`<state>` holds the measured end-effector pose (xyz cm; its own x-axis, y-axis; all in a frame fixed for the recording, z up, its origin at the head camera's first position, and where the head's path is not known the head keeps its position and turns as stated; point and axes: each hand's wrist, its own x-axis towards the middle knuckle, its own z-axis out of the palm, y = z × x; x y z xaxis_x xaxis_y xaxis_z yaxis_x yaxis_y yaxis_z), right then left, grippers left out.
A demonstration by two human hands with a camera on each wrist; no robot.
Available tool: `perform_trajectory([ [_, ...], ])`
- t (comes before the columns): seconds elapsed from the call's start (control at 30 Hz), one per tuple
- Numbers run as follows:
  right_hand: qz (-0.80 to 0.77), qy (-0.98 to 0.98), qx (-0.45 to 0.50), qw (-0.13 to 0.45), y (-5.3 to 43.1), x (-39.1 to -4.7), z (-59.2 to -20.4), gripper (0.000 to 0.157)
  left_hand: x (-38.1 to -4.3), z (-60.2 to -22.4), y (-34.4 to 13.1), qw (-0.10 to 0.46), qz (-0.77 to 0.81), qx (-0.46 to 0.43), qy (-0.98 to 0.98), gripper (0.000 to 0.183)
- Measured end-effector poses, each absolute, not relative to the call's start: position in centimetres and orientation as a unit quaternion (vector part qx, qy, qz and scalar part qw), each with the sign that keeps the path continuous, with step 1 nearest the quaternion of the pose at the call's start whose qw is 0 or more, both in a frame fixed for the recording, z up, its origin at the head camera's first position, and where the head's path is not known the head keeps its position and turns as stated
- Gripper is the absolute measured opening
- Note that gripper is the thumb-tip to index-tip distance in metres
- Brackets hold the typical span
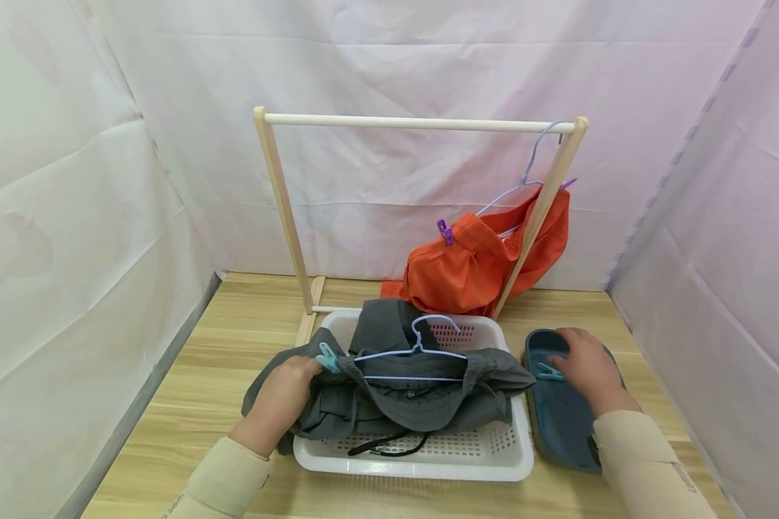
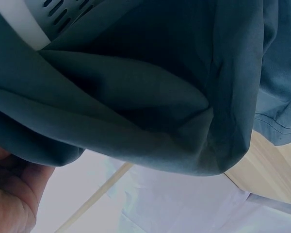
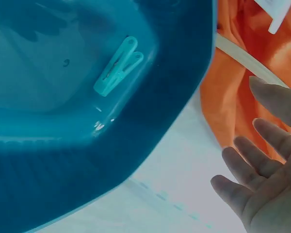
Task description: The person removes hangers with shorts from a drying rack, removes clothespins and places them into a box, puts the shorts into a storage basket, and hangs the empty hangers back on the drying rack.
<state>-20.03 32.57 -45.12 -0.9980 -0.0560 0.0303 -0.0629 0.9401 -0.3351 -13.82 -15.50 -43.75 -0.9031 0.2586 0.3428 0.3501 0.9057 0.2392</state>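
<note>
Dark grey shorts (image 1: 422, 404) lie across the white basket, with a pale blue hanger (image 1: 418, 352) at their waistband and a black drawstring hanging down. A mint clothespin (image 1: 327, 358) is at the waistband's left end. My left hand (image 1: 284, 386) grips the shorts there, fingertips beside that pin; in the left wrist view its curled fingers are partly hidden by grey cloth (image 2: 150, 111). My right hand (image 1: 587, 364) is over the dark blue tray (image 1: 561, 425), fingers apart and holding nothing. Near its fingertips a second mint clothespin (image 3: 116, 68) lies in the tray.
Behind the white basket (image 1: 415, 468) stands a wooden rack (image 1: 396, 122). Orange shorts (image 1: 454, 270) hang at its right end from another hanger (image 1: 532, 158), with purple clothespins (image 1: 446, 232) on them. White cloth walls (image 1: 363, 65) enclose the wooden table (image 1: 188, 360).
</note>
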Motion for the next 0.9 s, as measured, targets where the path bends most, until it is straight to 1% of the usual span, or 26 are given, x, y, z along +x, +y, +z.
perform_trajectory([
  [0.27, 0.189, -0.98, 0.026, 0.058, 32.0, -18.9, -44.4, 0.061, -13.8, -43.8, -15.5, 0.162, -0.147, -0.16, -0.962, 0.022],
  [0.5, 0.183, -0.977, 0.031, 0.108, 31.2, -17.8, -43.6, 0.062, -13.8, -43.8, -15.5, 0.16, -0.148, -0.157, -0.963, 0.022],
  [0.9, 0.165, -0.959, 0.093, 0.213, 30.1, -15.9, -42.9, 0.068, -14.1, -43.7, -15.3, 0.154, -0.145, -0.154, -0.965, 0.023],
])
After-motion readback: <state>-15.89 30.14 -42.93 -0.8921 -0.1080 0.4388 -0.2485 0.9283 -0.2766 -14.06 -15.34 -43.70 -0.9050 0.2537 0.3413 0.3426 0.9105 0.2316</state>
